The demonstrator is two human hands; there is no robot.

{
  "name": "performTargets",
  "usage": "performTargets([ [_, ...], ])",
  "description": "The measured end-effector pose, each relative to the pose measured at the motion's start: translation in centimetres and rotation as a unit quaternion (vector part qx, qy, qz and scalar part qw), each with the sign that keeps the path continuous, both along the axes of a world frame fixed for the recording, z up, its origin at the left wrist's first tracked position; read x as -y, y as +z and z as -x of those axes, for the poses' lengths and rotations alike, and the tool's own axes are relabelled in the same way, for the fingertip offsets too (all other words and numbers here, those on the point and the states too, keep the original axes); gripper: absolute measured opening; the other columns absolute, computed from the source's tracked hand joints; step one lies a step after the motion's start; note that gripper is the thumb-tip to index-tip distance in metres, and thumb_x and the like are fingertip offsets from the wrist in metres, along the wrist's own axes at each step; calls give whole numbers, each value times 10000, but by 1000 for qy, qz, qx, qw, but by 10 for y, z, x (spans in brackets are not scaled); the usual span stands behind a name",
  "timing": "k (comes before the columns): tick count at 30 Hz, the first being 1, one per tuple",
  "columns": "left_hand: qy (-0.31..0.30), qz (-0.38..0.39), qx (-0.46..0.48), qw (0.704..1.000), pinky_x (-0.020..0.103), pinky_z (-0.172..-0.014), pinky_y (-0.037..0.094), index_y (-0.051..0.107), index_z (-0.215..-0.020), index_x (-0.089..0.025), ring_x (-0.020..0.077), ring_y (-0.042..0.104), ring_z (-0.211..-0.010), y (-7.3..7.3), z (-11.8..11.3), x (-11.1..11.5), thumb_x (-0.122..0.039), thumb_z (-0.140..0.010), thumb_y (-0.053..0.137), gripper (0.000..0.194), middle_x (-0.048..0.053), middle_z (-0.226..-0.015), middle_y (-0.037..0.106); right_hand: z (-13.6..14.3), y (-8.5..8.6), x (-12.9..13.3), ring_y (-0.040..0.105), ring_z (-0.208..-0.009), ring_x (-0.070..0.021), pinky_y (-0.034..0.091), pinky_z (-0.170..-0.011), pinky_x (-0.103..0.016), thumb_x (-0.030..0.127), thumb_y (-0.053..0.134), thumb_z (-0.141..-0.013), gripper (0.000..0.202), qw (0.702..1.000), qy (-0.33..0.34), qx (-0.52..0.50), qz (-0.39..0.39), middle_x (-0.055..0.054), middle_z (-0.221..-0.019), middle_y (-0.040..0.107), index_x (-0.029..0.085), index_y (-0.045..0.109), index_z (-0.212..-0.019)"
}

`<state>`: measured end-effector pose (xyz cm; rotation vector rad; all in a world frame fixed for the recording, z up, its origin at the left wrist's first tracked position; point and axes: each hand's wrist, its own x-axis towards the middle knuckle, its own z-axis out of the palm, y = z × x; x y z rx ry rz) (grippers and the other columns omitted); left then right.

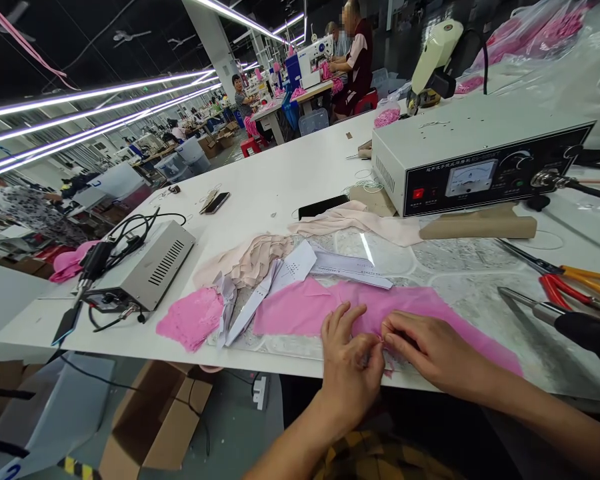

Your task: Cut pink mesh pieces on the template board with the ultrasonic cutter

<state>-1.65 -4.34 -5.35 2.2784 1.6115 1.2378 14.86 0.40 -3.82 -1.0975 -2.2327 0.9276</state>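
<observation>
A long pink fabric piece [300,308] lies flat along the front of the table. At its front edge my left hand [351,363] pinches with thumb and index finger, the other fingers spread upward. Right beside it, my right hand [427,347] is closed in a pinch on the same edge of the pink fabric. The two pinches almost touch. White printed paper strips [295,267] lie behind and left of the fabric. Farther left are a pile of pink pieces [193,318] and a ruffled beige fabric stack [250,259].
A grey box with a dial [485,160] stands at the back right, a smaller grey box [145,267] at the left. Pliers [555,283] and a black-handled pointed tool [580,330] lie at the right. Phones rest farther back. People work at machines beyond the table.
</observation>
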Motion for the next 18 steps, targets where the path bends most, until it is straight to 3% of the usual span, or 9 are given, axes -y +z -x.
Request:
performTargets([
  [12, -7, 5, 20, 1000, 482, -996, 479, 610, -716, -193, 283, 495, -1273, -1, -1, -3, -31, -763, 537, 184, 91, -1303, 596, -1, -3, -1, 517, -577, -158, 401, -540, -281, 308, 348, -949, 271, 999, -11, -31, 1, -3, -660, 563, 215, 477, -729],
  [18, 0, 13, -25, 1000, 505, -969, 483, 635, -822, -205, 296, 504, -1263, 7, 6, 4, -108, -817, 576, 115, 105, -1250, 628, -6, 0, -2, 578, -636, -133, 464, -574, -244, 349, 426, -967, 269, 996, 3, -86, 14, 9, -715, 614, 209, 584, -801],
])
